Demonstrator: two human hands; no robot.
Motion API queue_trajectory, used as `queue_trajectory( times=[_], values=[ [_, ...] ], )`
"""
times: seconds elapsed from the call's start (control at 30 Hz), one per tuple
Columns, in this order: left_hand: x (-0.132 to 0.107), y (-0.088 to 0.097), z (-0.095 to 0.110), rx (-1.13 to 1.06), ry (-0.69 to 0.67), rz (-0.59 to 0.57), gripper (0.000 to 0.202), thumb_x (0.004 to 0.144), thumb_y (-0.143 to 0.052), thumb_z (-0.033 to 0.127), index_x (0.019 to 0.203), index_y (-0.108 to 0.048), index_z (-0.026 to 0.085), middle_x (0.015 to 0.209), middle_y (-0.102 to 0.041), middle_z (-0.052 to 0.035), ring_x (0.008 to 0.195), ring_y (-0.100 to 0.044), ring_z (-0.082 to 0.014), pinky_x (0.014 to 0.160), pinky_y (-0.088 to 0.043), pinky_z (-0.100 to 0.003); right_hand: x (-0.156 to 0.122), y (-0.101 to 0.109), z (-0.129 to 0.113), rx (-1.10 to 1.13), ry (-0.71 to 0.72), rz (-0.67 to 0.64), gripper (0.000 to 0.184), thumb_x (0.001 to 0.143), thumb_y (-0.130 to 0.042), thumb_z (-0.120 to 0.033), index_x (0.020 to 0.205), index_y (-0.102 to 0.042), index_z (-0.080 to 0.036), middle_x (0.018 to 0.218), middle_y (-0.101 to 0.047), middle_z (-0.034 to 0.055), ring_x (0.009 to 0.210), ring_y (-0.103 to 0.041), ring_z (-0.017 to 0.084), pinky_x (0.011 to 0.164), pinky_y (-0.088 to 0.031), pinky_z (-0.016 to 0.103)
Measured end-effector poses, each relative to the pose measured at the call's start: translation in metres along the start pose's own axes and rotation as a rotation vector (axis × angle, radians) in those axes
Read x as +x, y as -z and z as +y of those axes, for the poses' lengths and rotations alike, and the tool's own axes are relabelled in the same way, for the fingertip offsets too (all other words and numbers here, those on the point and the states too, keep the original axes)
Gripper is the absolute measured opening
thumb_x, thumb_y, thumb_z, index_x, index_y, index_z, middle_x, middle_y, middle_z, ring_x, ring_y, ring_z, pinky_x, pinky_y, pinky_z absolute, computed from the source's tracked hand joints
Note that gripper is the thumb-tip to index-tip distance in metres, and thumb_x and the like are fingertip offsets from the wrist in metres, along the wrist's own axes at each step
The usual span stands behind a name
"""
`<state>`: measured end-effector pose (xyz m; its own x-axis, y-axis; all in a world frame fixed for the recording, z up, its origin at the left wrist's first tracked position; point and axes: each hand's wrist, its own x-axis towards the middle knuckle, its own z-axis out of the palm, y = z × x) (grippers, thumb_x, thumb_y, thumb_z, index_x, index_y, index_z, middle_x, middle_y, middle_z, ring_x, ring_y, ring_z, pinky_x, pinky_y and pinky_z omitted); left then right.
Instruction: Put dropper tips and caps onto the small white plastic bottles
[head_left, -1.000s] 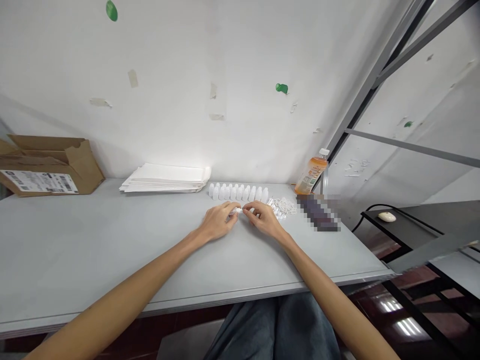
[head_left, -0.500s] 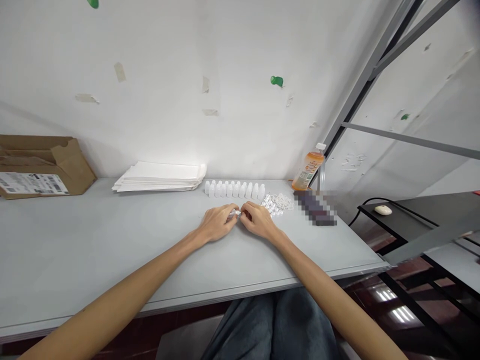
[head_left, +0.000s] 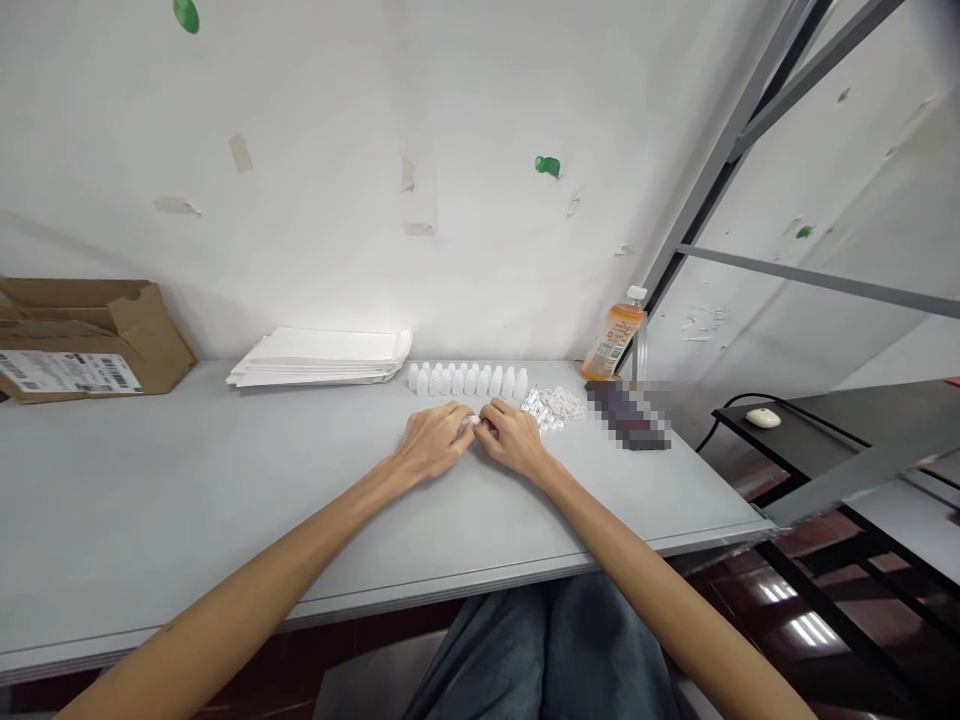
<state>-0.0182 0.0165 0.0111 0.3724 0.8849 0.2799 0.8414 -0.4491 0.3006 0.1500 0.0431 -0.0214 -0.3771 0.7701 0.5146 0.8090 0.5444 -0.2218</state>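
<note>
White plastic piece (head_left: pixel 469 424), small and half hidden, sits pinched between the fingers of my left hand (head_left: pixel 433 443) and right hand (head_left: pixel 514 438), both closed just above the grey counter (head_left: pixel 225 470); a heap of small white pieces (head_left: pixel 551 406) lies just right, and white plastic bottles (head_left: pixel 466 380) stand in rows behind.

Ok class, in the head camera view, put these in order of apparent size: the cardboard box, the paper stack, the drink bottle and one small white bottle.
1. Cardboard box and paper stack: similar width, and the frame cuts off the box, so these stay unranked.
2. Drink bottle
3. Small white bottle
</note>
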Motion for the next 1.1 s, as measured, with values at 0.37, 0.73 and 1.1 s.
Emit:
queue_trajectory(
  times=[0.37, 0.73, 1.1],
  values=[
    [0.001, 0.01, -0.006, -0.053, 0.012, 0.126, 0.033, 0.094, -0.036, 0.035, 0.102, -0.065, 0.021, 0.097, -0.071, -0.0032, 0.081, -0.064, -0.0199, 0.064, -0.039, -0.028, 0.0, 0.002, -0.001, 0.064, -0.113, 0.184, 0.015, 0.078, -0.046, -0.017, 0.064, -0.052, -0.017, 0.067, -0.053, 0.0012, 0.053, -0.038, 0.01, 0.05, -0.022, 0.024],
    [-0.004, 0.004, -0.012, -0.081, 0.052, 0.183, 0.025, 0.088, -0.048, 0.035, 0.109, -0.056, 0.024, 0.091, -0.072, 0.0005, 0.063, -0.063, -0.0175, 0.06, -0.037, -0.028, -0.002, 0.007, -0.002, 0.38, -0.134, 0.187, 0.024, 0.084, -0.049, -0.026, 0.061, -0.049, -0.019, 0.064, -0.054, 0.0002, 0.056, -0.046, 0.011, 0.055, -0.032, 0.024],
    [-0.008, -0.01, -0.003, -0.147, 0.038, 0.197, 0.013, 0.088, -0.05, 0.033, 0.097, -0.054, 0.025, 0.092, -0.071, 0.0012, 0.066, -0.063, -0.0167, 0.06, -0.038, -0.026, 0.002, 0.015, -0.004, 0.896, -0.282, -0.112, 0.036, 0.086, -0.053, -0.047, 0.065, -0.052, -0.018, 0.056, -0.053, -0.0023, 0.045, -0.047, 0.01, 0.049, -0.037, 0.025]
  ],
)
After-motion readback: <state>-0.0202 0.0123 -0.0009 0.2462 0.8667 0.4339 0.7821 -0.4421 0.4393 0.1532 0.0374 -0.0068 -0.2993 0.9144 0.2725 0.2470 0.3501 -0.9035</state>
